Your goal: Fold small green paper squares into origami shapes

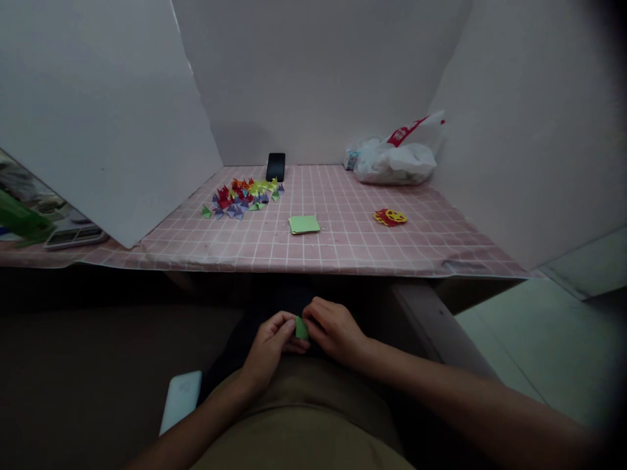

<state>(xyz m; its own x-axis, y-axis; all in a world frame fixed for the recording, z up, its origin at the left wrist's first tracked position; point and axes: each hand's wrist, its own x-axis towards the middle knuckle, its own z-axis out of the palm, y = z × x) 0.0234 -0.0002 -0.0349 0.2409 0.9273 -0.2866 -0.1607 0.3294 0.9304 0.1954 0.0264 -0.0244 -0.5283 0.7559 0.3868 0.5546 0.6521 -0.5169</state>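
Over my lap, below the table's front edge, a small piece of green paper [301, 328] is held between both hands. My left hand [277, 336] pinches its left side between thumb and fingers. The fingers of my right hand [333, 326] are closed on its right edge. The paper looks folded, though its exact shape is partly covered by my fingers. On the table ahead lies a stack of square paper sheets [304, 224], light green on top. Farther left sits a cluster of small folded paper pieces [240, 198] in red, orange, yellow, purple and green.
The table has a pink checked cloth [343, 251]. A black phone [275, 167] lies at the back, a white plastic bag [396, 160] at the back right, and red and yellow cut-out shapes [390, 217] nearer. White panels enclose the sides. A white device [181, 399] rests beside my left arm.
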